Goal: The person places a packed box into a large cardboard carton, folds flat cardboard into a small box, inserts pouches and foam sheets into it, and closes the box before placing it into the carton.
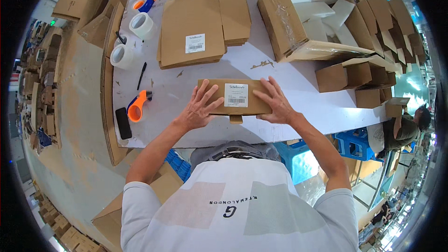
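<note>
A small brown cardboard box [212,106] with a white printed label [236,95] lies at the front of the white table, right before me. My left hand [199,107] grips its left end, fingers spread over the top face. At the opposite end my right hand [277,103] holds it the same way. A short flap [236,119] sticks out from the box's near side. Beyond it rests a stack of flat, unfolded cartons [191,23], the top one bearing a similar label [195,43].
On the left are an orange tape dispenser [136,107], a black phone [123,123], a pen [142,75] and tape rolls [142,25]. A large open carton [289,32] with white sheets stands far right, near several folded boxes [345,75]. Another person [403,128] sits at the right.
</note>
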### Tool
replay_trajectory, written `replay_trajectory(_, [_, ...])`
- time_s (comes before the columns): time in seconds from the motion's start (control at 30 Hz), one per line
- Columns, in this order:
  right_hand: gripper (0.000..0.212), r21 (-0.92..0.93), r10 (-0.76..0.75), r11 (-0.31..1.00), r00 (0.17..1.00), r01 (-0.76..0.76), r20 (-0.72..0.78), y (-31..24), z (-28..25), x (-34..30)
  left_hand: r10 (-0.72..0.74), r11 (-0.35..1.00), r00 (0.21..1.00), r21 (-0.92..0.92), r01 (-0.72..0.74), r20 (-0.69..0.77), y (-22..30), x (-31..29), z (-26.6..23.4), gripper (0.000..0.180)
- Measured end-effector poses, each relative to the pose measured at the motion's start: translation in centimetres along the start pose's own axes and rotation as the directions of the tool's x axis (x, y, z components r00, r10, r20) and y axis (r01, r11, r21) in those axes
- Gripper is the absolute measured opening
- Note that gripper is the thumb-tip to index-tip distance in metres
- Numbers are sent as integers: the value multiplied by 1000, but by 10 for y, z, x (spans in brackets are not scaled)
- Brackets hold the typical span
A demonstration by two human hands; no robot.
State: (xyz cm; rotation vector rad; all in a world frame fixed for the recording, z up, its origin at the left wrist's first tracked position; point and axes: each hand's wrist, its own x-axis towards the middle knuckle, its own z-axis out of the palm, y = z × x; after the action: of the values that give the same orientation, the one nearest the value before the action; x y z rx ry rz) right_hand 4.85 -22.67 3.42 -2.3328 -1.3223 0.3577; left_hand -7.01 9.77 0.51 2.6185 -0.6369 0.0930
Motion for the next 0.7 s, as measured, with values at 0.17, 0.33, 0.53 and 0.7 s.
replay_trajectory(0.17, [94,24,52,998,994,-50,-96,0,9,8,69,996,990,-39,-74,-127,-8,5,9,89])
replay_trajectory(0.33, [93,-1,9,1000,981,-10,-195,6,30,6,83,993,985,-71,-95,-151,-14,8,15,82])
replay_trajectory(0.53, [96,-26,-9,1000,996,7,-93,-3,24,1,112,993,987,-35,-117,-114,-20,8,13,78])
replay_trajectory(0.7, [100,56,16,998,996,-22,92,-1,5,-4,29,999,989,-34,-25,145,0,33,-27,85])
